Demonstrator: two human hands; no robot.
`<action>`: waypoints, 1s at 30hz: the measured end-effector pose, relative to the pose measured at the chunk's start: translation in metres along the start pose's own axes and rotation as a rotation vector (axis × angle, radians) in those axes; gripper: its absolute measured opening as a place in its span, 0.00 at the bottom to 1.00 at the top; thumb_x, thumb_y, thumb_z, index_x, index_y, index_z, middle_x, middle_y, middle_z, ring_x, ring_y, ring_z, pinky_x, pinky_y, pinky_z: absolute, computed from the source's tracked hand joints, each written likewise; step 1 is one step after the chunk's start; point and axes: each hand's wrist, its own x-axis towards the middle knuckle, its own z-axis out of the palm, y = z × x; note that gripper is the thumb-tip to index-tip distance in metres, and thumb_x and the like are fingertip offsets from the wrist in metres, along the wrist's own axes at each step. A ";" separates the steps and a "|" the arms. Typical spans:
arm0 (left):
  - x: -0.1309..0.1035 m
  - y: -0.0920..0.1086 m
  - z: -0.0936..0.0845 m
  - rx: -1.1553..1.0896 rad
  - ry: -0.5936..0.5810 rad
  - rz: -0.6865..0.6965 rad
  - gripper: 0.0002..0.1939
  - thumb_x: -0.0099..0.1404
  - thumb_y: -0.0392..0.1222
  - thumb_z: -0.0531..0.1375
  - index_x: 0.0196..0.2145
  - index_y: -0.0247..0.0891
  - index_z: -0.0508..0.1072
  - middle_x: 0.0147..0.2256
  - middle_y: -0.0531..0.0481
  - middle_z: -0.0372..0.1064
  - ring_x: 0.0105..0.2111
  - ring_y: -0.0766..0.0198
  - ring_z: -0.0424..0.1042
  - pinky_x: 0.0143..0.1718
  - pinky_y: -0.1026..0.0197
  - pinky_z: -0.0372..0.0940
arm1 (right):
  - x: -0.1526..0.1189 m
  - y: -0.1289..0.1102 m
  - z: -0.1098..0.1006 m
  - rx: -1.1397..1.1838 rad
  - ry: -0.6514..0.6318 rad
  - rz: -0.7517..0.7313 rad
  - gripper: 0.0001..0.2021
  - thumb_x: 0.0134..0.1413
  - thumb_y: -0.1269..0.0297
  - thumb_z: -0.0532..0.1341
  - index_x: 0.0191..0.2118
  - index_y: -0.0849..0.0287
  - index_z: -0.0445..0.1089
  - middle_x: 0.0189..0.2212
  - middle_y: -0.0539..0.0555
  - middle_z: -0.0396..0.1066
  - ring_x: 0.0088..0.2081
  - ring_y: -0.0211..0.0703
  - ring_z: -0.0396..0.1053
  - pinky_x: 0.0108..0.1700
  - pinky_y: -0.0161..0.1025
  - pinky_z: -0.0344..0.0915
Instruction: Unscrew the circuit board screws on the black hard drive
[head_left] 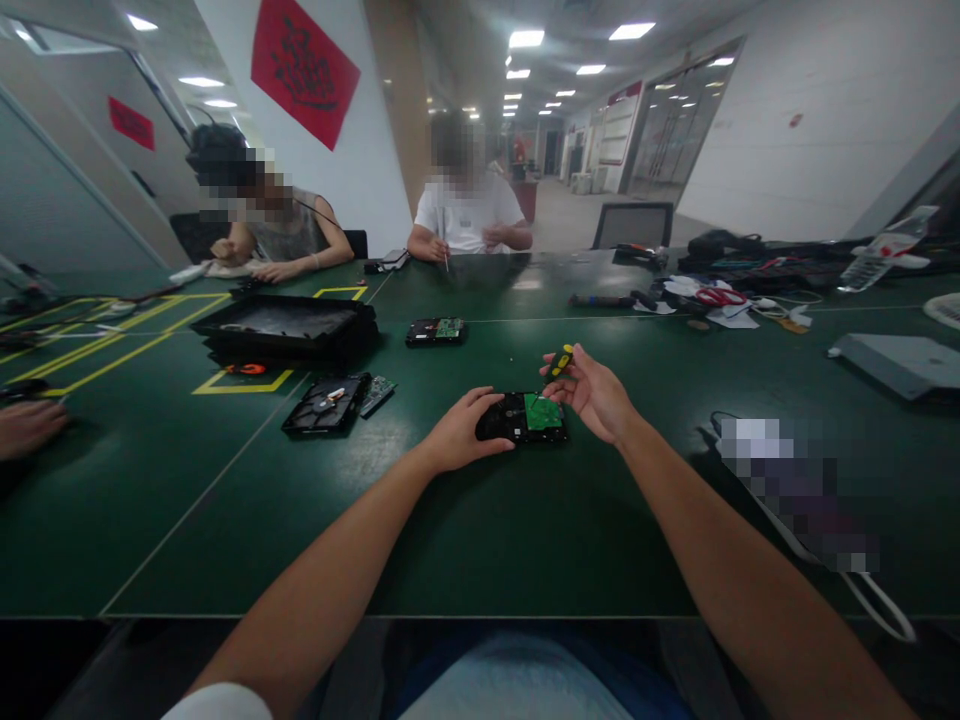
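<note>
A hard drive (517, 425) lies on the green table, its black underside and green circuit board facing up. My left hand (465, 430) is closed around its left end, the thumb along the near edge and the fingers along the far one. In my right hand (592, 392) is a screwdriver (558, 364) with a yellow and black handle, held tilted above the circuit board. The screwdriver's shaft is thin and faint, and I cannot tell whether its tip touches a screw.
Left of the drive sit an open black case (326, 405) and a loose circuit board (377, 396). Another hard drive (435, 331) lies farther back, near stacked black trays (289, 325). A blurred-out device (795, 490) rests at right. Two people sit across; another person's hand (30, 428) is far left.
</note>
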 end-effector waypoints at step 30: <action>-0.001 0.001 0.001 0.001 -0.026 -0.031 0.44 0.62 0.58 0.70 0.69 0.41 0.61 0.70 0.35 0.54 0.69 0.42 0.60 0.69 0.40 0.58 | 0.000 0.004 -0.001 0.016 -0.017 -0.008 0.17 0.64 0.46 0.65 0.43 0.57 0.73 0.44 0.59 0.81 0.34 0.42 0.80 0.33 0.33 0.76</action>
